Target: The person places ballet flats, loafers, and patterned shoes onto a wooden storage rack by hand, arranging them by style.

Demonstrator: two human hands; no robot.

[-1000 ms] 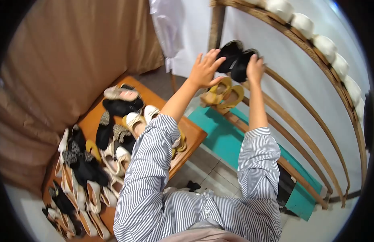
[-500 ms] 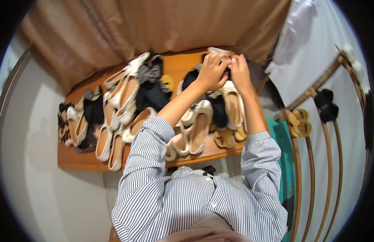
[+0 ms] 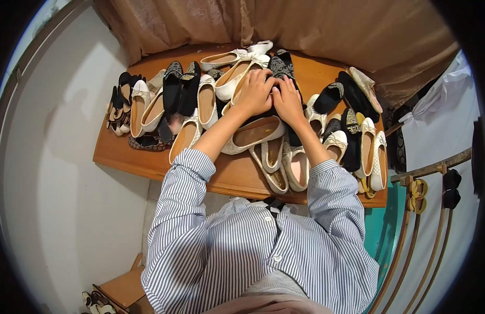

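Observation:
A wooden table [image 3: 237,175] carries a dense pile of several flat shoes in cream, black and gold. My left hand [image 3: 255,94] and my right hand [image 3: 288,103] lie side by side on the middle of the pile, fingers curled downward. A dark shoe [image 3: 264,113] shows just under both palms, and a black patterned shoe [image 3: 280,65] lies past the fingertips. A cream flat [image 3: 255,133] sits right below my wrists. I cannot see whether either hand grips a shoe or only presses on it.
A brown curtain [image 3: 316,26] hangs behind the table, with a white wall to the left. At the right, a curved wooden rack [image 3: 431,168] holds a yellow pair [image 3: 418,194] and a black pair [image 3: 452,188]. A low shelf [image 3: 122,288] with shoes stands at the lower left.
A second ago both hands were at the black pair on the rack. They let go, my view swung to the table, and the hands moved leftward onto the middle of the pile.

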